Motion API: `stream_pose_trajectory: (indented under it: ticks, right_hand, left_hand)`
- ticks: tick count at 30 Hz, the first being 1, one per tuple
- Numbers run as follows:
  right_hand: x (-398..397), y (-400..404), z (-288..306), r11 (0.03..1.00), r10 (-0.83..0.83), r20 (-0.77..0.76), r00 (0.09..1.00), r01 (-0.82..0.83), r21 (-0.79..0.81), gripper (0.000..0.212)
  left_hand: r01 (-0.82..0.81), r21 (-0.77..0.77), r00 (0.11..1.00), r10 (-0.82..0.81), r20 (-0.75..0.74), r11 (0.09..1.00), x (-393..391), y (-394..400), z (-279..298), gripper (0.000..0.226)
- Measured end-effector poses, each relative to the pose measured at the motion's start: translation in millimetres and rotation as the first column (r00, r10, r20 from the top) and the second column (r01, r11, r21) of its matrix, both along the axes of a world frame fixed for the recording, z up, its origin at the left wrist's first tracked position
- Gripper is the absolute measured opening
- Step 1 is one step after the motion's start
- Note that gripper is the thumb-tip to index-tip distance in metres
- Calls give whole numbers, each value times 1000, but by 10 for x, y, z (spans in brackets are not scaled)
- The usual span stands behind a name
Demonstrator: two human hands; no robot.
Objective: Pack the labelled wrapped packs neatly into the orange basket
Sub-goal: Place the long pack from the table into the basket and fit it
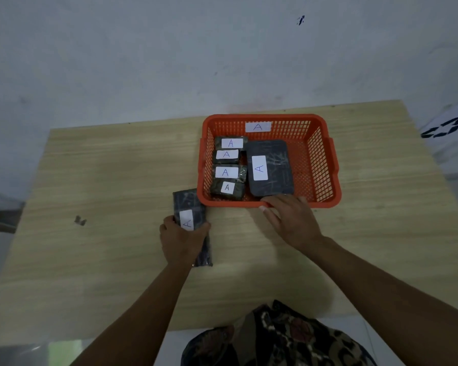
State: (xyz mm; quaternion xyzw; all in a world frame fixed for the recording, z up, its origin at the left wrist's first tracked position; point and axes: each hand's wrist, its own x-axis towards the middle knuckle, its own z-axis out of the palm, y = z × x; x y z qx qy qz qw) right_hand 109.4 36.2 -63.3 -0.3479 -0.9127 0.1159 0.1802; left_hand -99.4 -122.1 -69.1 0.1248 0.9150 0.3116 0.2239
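Observation:
The orange basket [325, 159] stands at the table's far right-centre, with a white "A" label on its back wall. Inside, several small dark wrapped packs [228, 165] with "A" labels line the left side. A large dark pack [271, 167] with an "A" label lies beside them in the middle. My left hand [180, 239] is shut on a long dark wrapped pack [189, 207] labelled "A", on the table just outside the basket's front left corner. My right hand [288, 217] rests flat on the basket's front rim, fingers spread, holding nothing.
The light wooden table [103, 194] reaches a pale wall at the back. A small dark scrap [80, 220] lies on its left part. The basket's right third shows bare floor. Patterned clothing [275, 336] sits at the near edge.

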Motion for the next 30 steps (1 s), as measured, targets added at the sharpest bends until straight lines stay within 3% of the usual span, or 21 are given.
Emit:
stream_pose_trajectory:
  ticks: [6, 11, 15, 19, 23, 26, 28, 30]
  right_hand:
    - [15, 10, -1, 1000, -1, -13, 1000, 0, -10, 27]
    - [21, 56, 71, 996, 18, 5, 1000, -18, -92, 35]
    - [58, 222, 196, 958, 57, -99, 993, -82, -274, 33]
    - [217, 559, 301, 993, -43, -283, 958, 10, -118, 24]
    - [391, 939, 366, 962, -271, -318, 908, 261, -75, 27]
    - [465, 1179, 374, 865, -462, -258, 849, 366, -344, 47]
    - [510, 1293, 384, 695, -568, -188, 801, 345, -630, 58]
    - [535, 1352, 390, 556, -605, -150, 782, 279, -783, 56]
  left_hand:
    - [-157, 143, 982, 169, -79, 977, -72, -4, 279, 84]
    - [-189, 275, 979, 202, -20, 943, -43, 233, 548, 80]
    - [-49, 340, 995, 76, -66, 939, 97, 612, 744, 81]
    - [66, 371, 992, -20, -125, 926, 336, 1053, 929, 76]
    - [157, 410, 984, -104, -147, 899, 522, 1475, 976, 84]
    - [220, 424, 974, -174, -144, 879, 651, 1793, 905, 74]
    - [207, 418, 978, -199, -65, 884, 764, 2006, 852, 62]
    - [180, 411, 975, -216, 43, 894, 873, 2199, 785, 47]
